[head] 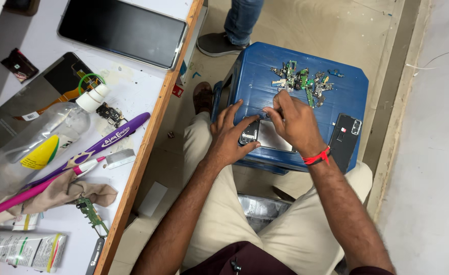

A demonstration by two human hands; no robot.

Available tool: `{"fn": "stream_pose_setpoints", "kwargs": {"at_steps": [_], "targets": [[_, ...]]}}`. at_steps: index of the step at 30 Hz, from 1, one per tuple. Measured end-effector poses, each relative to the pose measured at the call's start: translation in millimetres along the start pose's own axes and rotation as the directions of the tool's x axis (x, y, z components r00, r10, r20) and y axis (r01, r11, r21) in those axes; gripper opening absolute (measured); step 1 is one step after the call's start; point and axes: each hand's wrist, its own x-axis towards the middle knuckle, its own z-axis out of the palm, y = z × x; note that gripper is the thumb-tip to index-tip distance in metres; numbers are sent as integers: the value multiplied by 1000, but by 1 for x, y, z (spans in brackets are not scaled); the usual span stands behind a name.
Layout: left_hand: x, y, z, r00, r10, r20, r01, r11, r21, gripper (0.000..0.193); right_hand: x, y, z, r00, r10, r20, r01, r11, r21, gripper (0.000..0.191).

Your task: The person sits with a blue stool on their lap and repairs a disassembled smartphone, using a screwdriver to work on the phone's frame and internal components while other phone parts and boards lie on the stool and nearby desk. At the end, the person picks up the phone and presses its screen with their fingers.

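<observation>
Seen from the head camera, I had a white tabletop (pixel 133 97) at left, carrying a dark tablet (pixel 122 28), a clear plastic bottle (pixel 36 145) and a purple pen (pixel 107 142). A blue plastic stool (pixel 346 86) stood before my knees, with a black back cover (pixel 345 140) by its right edge and a heap of small green circuit boards (pixel 303 81) at its far side. The opened phone (pixel 265 135) lay at the stool's near edge. My left hand (pixel 229 135) pressed flat on its end, fingers spread, steadying it. My right hand (pixel 296 122) pinched closed over its upper edge; what the fingertips held was hidden. I judged disassembly under way, calling next for a fine lift.
</observation>
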Motion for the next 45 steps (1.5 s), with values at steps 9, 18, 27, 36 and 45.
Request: {"fn": "stream_pose_setpoints", "kwargs": {"at_steps": [9, 18, 27, 36, 45], "targets": [[2, 11, 2, 998, 6, -69, -3, 999, 39, 59, -4, 3, -15, 985, -120, 123, 104, 986, 128, 24], [24, 29, 7, 981, 35, -192, -5, 988, 154, 19, -19, 11, -20, 993, -88, 80, 67, 968, 241, 22], [33, 34, -1, 988, 85, -131, -60, 980, 190, 21, -58, 23, -29, 984, 18, -179, 36, 955, 294, 22], [-3, 11, -17, 961, 50, -271, -127, 953, -275, 56, -71, 8, 17, 965, 70, -251, 11, 951, 309, 29], [-2, -7, -27, 986, 134, -98, -150, 974, -173, 48, -43, -11, 38, 988, -23, -153, 50, 983, 176, 29]]}}
